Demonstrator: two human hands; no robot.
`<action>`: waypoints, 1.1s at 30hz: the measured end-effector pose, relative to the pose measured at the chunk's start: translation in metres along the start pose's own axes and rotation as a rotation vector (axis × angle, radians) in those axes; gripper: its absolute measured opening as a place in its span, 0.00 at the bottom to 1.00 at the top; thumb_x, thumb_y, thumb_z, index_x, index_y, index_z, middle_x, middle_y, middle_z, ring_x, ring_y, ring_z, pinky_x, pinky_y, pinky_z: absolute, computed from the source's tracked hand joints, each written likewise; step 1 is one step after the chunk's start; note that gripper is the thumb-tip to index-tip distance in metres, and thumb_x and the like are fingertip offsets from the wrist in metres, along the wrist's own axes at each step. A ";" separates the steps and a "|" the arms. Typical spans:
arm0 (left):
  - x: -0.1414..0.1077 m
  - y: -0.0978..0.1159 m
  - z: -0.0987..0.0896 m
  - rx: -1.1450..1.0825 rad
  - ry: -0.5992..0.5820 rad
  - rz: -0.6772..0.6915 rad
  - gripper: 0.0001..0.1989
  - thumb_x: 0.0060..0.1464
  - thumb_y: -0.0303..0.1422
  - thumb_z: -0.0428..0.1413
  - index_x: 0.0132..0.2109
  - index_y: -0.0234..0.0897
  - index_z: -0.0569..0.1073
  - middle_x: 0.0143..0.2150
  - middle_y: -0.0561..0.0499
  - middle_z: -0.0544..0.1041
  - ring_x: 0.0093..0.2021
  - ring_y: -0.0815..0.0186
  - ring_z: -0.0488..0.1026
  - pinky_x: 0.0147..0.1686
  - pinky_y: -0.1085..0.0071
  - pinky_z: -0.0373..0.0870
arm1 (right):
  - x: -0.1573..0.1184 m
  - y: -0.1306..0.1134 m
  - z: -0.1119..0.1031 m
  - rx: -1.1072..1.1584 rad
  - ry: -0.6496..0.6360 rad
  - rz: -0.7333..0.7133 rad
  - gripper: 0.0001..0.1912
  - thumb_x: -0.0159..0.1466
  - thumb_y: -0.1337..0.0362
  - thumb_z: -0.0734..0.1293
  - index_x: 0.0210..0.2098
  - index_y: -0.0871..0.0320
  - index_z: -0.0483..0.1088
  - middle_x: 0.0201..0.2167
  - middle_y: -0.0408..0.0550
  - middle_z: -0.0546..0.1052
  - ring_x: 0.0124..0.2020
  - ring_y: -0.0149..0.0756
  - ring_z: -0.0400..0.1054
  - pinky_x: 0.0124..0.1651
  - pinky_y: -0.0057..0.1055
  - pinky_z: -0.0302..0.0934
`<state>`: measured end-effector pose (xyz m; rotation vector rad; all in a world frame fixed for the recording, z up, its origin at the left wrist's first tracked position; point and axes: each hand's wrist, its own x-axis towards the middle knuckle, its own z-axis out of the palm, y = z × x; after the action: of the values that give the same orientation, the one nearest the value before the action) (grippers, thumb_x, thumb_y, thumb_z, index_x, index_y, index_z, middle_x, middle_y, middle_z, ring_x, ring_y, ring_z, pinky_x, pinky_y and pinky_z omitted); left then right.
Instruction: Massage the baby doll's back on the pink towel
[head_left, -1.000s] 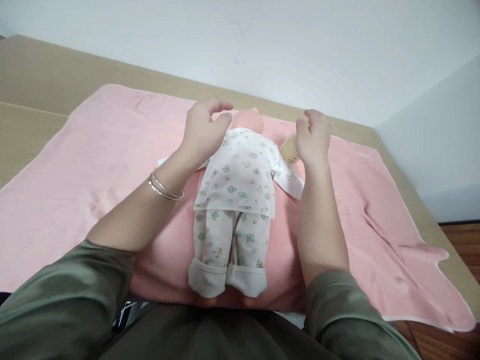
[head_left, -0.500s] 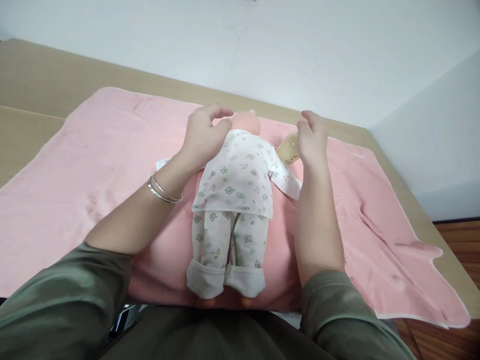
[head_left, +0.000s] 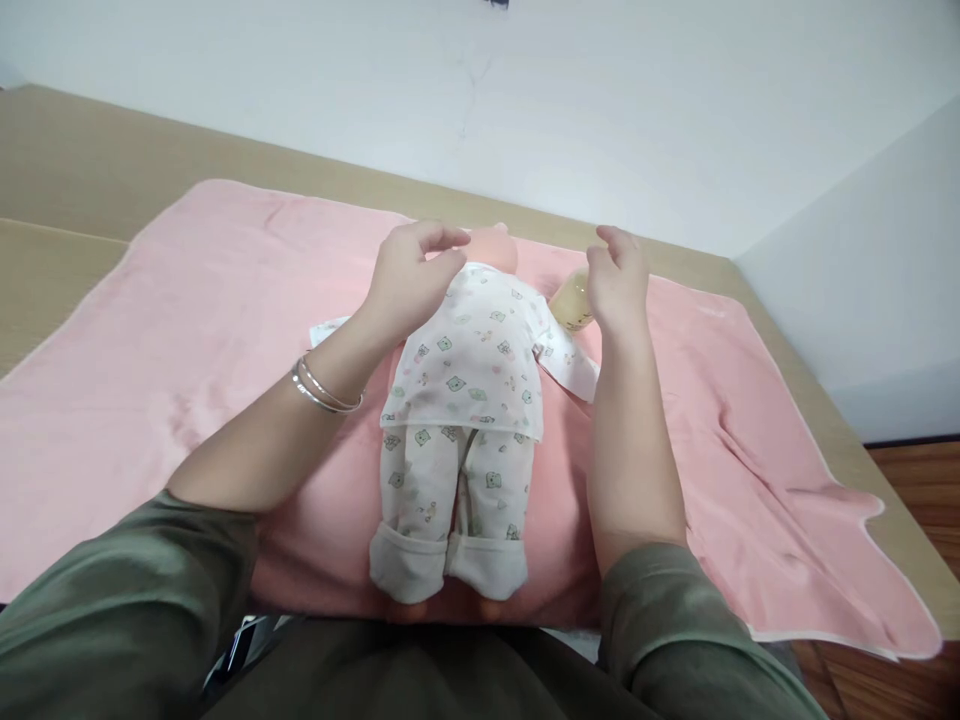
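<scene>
A baby doll [head_left: 465, 350] in a white top and trousers with small green and pink prints lies on its back, feet toward me. My left hand [head_left: 416, 275] hovers by the doll's head and shoulder, thumb and fingers apart, with nothing between them. Whether it touches the doll I cannot tell. To the right, my right hand [head_left: 619, 285] is raised beside a bottle [head_left: 571, 302] with pale yellow contents. Its fingers are bent, with a gap at the thumb, and no grip on the bottle shows. The hand hides part of the bottle.
A pink blanket [head_left: 225, 290] with creases covers much of the wooden table [head_left: 247, 145]. Behind the table stands a white wall [head_left: 337, 90]. The table's right edge drops to a reddish-brown wooden floor [head_left: 911, 490].
My right hand has shifted slightly left toward the bottle. My left hand stays by the doll's head. The whole view has tilted a little; the doll and the bottle lie as before.
</scene>
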<state>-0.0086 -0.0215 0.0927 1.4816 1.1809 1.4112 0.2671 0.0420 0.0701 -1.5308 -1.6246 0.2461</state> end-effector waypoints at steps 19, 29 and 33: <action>0.053 0.028 0.132 -1.143 -0.182 -0.830 0.28 0.70 0.43 0.43 0.73 0.42 0.60 0.69 0.38 0.70 0.67 0.54 0.72 0.60 0.61 0.76 | -0.016 -0.034 0.003 -0.388 0.009 -0.017 0.21 0.72 0.63 0.54 0.57 0.62 0.71 0.66 0.63 0.71 0.72 0.53 0.59 0.77 0.65 0.39; 0.049 0.029 0.129 -1.160 -0.173 -0.876 0.28 0.69 0.37 0.45 0.73 0.39 0.60 0.67 0.37 0.73 0.66 0.54 0.74 0.61 0.60 0.76 | -0.017 -0.034 0.006 -0.418 0.039 -0.020 0.18 0.71 0.65 0.55 0.53 0.63 0.71 0.57 0.63 0.75 0.66 0.51 0.65 0.76 0.62 0.43; 0.028 0.031 0.106 -0.980 -0.072 -0.861 0.31 0.65 0.35 0.49 0.73 0.39 0.60 0.70 0.39 0.69 0.74 0.57 0.64 0.68 0.64 0.69 | -0.017 -0.033 0.009 -0.459 0.041 -0.003 0.20 0.71 0.65 0.56 0.58 0.64 0.68 0.59 0.66 0.73 0.65 0.54 0.66 0.74 0.64 0.44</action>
<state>0.0992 0.0036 0.1191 0.2590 0.7174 1.0249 0.2354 0.0228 0.0792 -1.8567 -1.7276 -0.1741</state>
